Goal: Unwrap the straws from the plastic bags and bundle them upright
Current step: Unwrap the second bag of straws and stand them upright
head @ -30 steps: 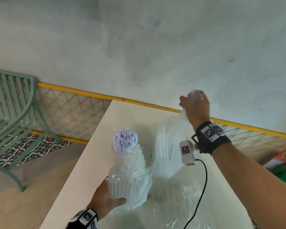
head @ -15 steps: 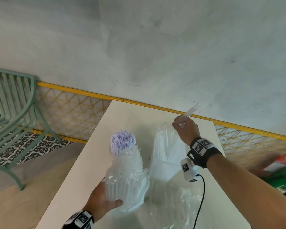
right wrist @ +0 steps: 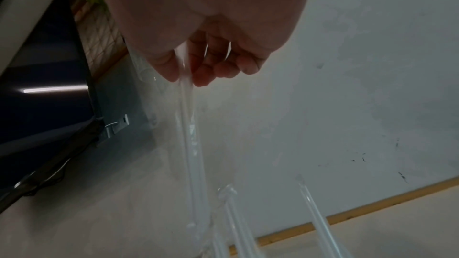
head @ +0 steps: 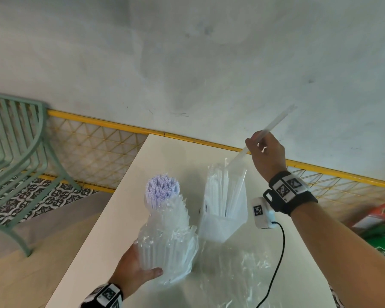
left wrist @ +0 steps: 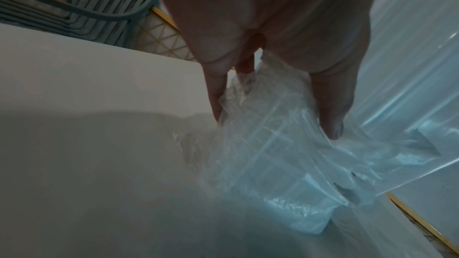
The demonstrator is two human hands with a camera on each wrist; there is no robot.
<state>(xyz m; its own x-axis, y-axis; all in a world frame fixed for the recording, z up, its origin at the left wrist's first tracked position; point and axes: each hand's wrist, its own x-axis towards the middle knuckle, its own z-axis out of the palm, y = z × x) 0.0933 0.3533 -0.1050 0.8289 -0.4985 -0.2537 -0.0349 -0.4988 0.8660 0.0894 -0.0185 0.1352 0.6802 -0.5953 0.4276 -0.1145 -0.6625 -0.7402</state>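
hands (head: 266, 153) on blurred straw wrapper (head: 273, 123)

a café-like room: green metal chair (head: 16, 156), patterned floor tiles (head: 42, 196), white table (head: 120, 196).

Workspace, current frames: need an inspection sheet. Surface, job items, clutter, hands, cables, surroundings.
Surface: white table, set against the wall.
Job's things: straw bundle upright, purple tips bare, plastic bag bunched round its lower half. Clear container holds wrapped straws upright. One wrapped straw raised above it.
Clutter: loose plastic sheet on the table near the bundle.
Grippers: left hand grips the bundle's bagged base; right hand pinches the single straw.
Cables: black cable runs from the right wrist camera across the table.
Surroundings: green chair, yellow mesh rail, grey wall, patterned floor tiles.
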